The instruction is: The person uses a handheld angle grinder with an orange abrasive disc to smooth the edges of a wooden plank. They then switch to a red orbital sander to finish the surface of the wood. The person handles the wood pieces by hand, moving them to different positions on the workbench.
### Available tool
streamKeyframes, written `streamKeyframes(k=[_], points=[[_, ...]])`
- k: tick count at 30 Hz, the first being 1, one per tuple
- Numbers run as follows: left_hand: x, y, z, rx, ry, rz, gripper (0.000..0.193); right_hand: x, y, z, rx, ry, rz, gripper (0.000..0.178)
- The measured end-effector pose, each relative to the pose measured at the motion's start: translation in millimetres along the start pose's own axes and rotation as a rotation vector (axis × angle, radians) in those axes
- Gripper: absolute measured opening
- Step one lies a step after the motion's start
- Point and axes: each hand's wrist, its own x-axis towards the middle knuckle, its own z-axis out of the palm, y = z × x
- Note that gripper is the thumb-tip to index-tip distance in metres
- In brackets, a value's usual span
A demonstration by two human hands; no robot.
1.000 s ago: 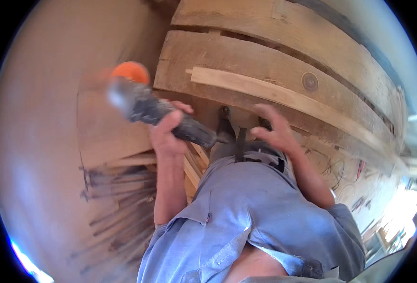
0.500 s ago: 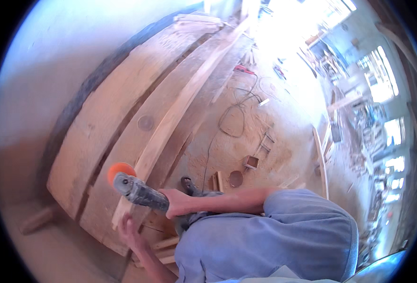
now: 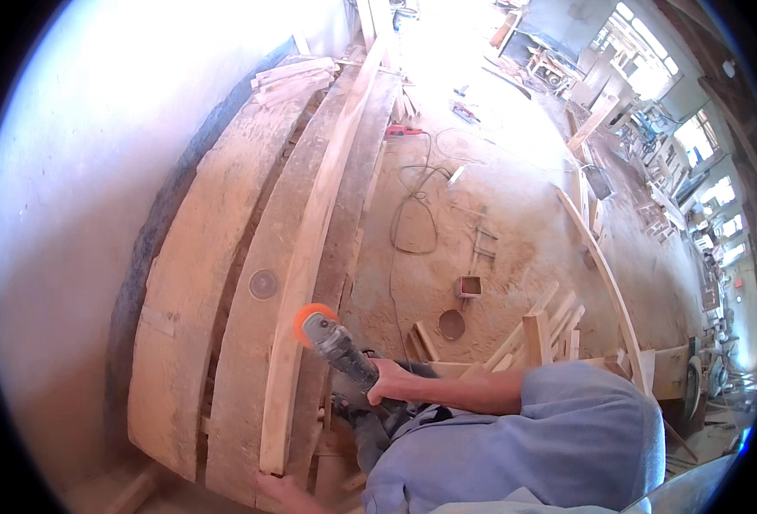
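Observation:
My right hand [image 3: 384,381] grips the grey body of an angle grinder [image 3: 337,344] whose orange disc [image 3: 310,315] sits against the edge of a long narrow pale plank [image 3: 314,248]. That plank lies on top of wide curved timber boards [image 3: 181,300] running away from me. At the bottom edge my left hand [image 3: 280,493] touches the near end of the narrow plank, fingers spread. My blue sleeve [image 3: 567,420] and torso fill the lower right.
A pale wall [image 3: 78,171] borders the boards on the left. The sawdust floor holds a looping cable [image 3: 412,214], a red tool [image 3: 400,130], a small square box [image 3: 469,285], wood offcuts [image 3: 541,330] and a long bent strip [image 3: 605,274]. Benches and clutter stand at the far right.
My view has swung from close over the boards to looking along them. The grinder has moved onto the narrow plank's edge, and my left hand has dropped to the plank's near end.

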Motion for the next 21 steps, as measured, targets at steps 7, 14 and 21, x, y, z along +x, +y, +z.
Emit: streamKeyframes(k=[7,14,21], points=[[-41,64,0,0.746,-0.135,0.267,0.049,-7,38,13,0.101,0.175,0.069,0.043],[-42,102,29,0.399,-0.158,0.176,0.054,-14,40,18,0.131,0.243,0.044,0.040],[2,15,48,-0.455,-0.221,0.102,0.047,-11,8,52,-0.178,0.211,0.044,0.048]])
